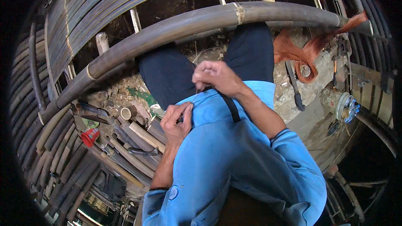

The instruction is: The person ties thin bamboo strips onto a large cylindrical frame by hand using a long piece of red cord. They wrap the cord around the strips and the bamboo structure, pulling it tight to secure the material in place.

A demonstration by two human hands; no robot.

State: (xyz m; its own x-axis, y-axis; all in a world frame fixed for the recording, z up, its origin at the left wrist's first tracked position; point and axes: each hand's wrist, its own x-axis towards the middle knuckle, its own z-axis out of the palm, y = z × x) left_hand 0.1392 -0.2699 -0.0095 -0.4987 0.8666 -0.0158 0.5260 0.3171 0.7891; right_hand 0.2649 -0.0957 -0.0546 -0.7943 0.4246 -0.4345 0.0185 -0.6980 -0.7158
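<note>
Head view: nearest, your blue shirt (201, 155) fills the lower middle, with a black strap (231, 108) lying across its front. Just ahead of it, your left hand (176, 121) is bent, thumb and forefinger pinched together on a thin strand (196, 96), the other fingers folded in. That strand lies over the shirt's hem, between your two hands. Your right hand (215, 77) is just above it, fingers curled and somewhat blurred; you cannot tell whether they grip the strand's upper end. Beyond are your dark trousers (163, 75), legs apart, reaching under a thick bamboo pole (167, 32) that curves across the view. To your left lie cut bamboo pieces (144, 137) and a red cup (89, 136). To your right are a knife (295, 86), a reddish fibre bundle (309, 53) and a jar (344, 104). Farthest off, past the pole, stretches a panel of dark strips (104, 6).
</note>
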